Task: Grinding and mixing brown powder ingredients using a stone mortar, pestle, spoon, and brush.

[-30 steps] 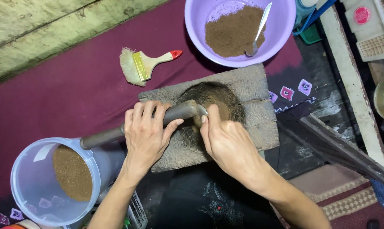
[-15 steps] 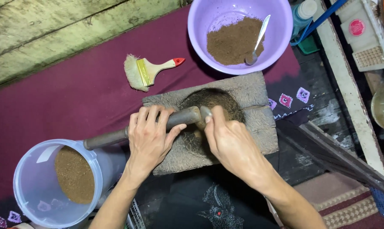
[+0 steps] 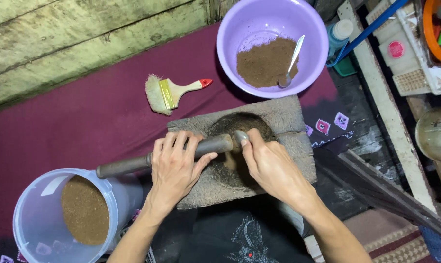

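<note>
Both hands are gripping the pestle (image 3: 181,153) lying across the stone slab (image 3: 288,122), left hand (image 3: 174,168) fingers curled over it, right hand (image 3: 271,168) pinching its tip, while brown powder is already sitting in the bowl (image 3: 230,44) and bucket (image 3: 30,219).

**A:** What are the hands working with?

**B:** A long, dark, rod-shaped pestle (image 3: 181,153) and a rough grey stone slab (image 3: 288,117) with a round hollow in its middle.

**A:** How does the pestle lie?

**B:** Almost flat, slanting slightly upward to the right. Its right end sits over the hollow; its left end juts out past the slab's left edge.

**A:** And the slab?

**B:** It lies flat on dark red cloth, roughly rectangular, its surface pitted. The hollow (image 3: 232,127) holds dark brown powder and looks darker than the stone around it.
</note>
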